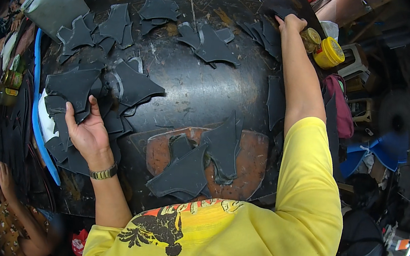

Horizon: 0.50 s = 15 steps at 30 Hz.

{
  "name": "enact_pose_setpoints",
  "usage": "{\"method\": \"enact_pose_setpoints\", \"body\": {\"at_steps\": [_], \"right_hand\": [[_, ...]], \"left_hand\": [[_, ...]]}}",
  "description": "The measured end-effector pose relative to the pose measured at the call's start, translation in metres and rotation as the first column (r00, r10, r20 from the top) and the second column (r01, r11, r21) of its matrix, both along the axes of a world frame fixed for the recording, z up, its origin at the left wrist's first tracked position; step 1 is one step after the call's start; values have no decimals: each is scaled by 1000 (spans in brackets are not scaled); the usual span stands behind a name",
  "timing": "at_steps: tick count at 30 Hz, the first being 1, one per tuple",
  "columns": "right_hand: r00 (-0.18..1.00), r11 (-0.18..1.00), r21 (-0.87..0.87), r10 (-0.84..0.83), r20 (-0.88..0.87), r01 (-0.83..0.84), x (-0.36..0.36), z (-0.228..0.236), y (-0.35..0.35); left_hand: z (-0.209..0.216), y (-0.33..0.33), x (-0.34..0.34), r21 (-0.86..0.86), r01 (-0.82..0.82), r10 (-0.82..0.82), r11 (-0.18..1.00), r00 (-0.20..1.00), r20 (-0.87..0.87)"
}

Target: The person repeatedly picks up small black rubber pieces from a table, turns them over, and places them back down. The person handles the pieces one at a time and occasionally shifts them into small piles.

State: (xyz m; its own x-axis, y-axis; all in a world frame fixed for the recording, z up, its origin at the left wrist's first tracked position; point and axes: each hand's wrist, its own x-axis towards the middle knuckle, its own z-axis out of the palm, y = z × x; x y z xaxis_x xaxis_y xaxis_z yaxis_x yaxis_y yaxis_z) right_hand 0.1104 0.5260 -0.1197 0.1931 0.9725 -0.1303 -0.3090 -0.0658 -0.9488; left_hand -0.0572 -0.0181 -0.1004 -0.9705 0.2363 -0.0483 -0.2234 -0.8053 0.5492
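Head view: left hand (90, 135) grips one black stack (74, 85); right hand (292, 24), grip unclear, is beside two jars (329, 54).

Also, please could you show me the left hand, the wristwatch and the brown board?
Left hand (88, 132), head view: the palm.
Wristwatch (104, 172), head view: the metal band.
Brown board (252, 160), head view: its bare right part.

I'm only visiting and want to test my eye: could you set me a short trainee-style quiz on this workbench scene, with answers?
1. What is the left hand touching?
2. Which wrist wears the gold-coloured metal watch: A) left; B) right?
3. True or false: the yellow, round plastic jar stands beside the left hand.

Key:
1. Flat, dark, curved-edged sheet pieces.
2. A.
3. False; the jar is near the right hand.
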Motion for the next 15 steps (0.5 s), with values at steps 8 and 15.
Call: {"method": "enact_pose_setpoints", "body": {"at_steps": [8,15], "right_hand": [[535,984,40,62,842,-176,11,7,-7],[212,662,140,29,977,-736,40,20,-53]], "left_hand": [[-3,0,-2,-5,28,-28,1000,999,17],[-2,1,0,-1,49,-49,999,999,22]]}}
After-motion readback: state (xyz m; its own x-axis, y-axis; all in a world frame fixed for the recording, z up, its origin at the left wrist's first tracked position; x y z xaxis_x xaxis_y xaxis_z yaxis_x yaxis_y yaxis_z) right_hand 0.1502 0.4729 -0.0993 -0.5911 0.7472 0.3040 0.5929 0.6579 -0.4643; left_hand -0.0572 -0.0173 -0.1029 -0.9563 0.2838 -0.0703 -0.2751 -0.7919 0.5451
